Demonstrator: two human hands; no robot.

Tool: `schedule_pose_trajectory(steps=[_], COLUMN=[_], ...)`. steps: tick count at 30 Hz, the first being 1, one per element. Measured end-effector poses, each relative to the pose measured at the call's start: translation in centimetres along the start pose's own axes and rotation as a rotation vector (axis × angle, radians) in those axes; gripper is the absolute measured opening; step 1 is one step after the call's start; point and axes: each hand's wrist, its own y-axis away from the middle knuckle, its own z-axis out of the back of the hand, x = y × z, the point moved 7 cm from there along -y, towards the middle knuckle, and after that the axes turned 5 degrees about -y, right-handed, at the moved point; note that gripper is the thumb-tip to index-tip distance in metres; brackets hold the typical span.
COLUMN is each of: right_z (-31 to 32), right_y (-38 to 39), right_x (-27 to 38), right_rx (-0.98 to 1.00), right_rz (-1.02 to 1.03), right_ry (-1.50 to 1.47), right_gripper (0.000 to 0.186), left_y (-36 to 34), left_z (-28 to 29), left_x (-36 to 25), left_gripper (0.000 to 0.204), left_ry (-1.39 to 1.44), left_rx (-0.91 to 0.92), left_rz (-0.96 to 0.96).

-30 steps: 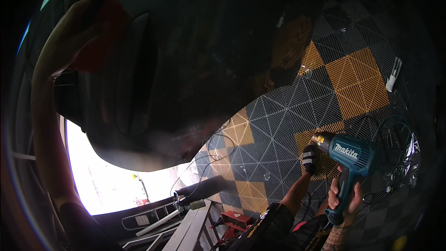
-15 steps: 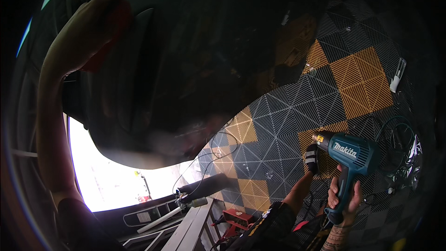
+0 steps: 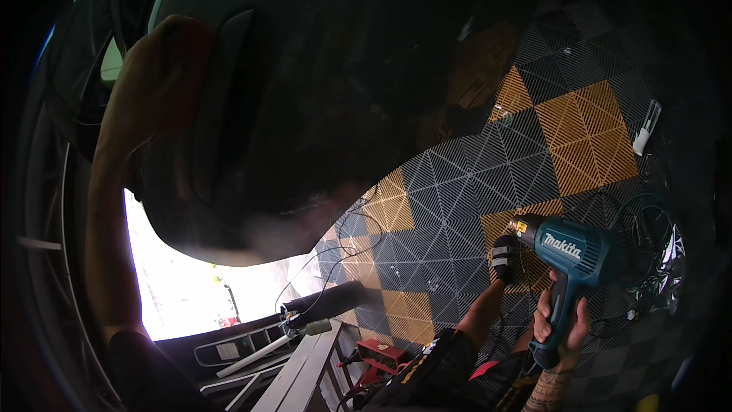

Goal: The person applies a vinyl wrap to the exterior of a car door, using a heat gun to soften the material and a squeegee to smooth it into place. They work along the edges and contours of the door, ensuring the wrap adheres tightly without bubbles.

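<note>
My right hand [image 3: 573, 328] grips the handle of a teal heat gun [image 3: 581, 253], fingers wrapped around it. Its metal nozzle points left, above the floor and near my shoe [image 3: 503, 258]. On the left, my raised left hand [image 3: 156, 57] is closed on a flat red piece [image 3: 191, 57]. That piece lies against a large dark glossy car panel [image 3: 328, 114], just left of a raised dark strip. Shadow hides most of the left fingers, and I cannot tell the red piece's exact kind.
Black and orange ribbed tiles [image 3: 587, 137] cover the floor. A white-handled tool [image 3: 646, 130], a coiled cable [image 3: 648, 214] and crumpled clear plastic [image 3: 669, 267] lie at the right. Below the panel stand a grey bench [image 3: 301, 370] and a red box-like item [image 3: 383, 355].
My left hand and the red piece have moved slightly down along the panel. The heat gun stays in my right hand, nozzle still leftward. The whole view has shifted a little.
</note>
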Motion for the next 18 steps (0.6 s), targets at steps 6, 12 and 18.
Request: schedule_pose_trajectory(steps=[6, 12, 18], right_z=[-2.4, -14.5, -27.1], right_y=[-0.8, -6.1, -8.6], right_x=[0.5, 2.0, 0.6], right_rx=[0.088, 0.623, 1.149], right_rz=[0.077, -0.132, -0.372], right_ry=[0.108, -0.155, 0.009], right_gripper=[0.076, 0.075, 0.075], left_y=[6.3, 12.3, 16.1], left_z=[6.7, 4.1, 3.8], left_x=[3.3, 4.6, 6.8], left_gripper=[0.036, 0.044, 0.047], left_ry=[-0.034, 0.229, 0.367], left_rx=[-0.121, -0.079, -0.068], left_rz=[0.291, 0.336, 0.476])
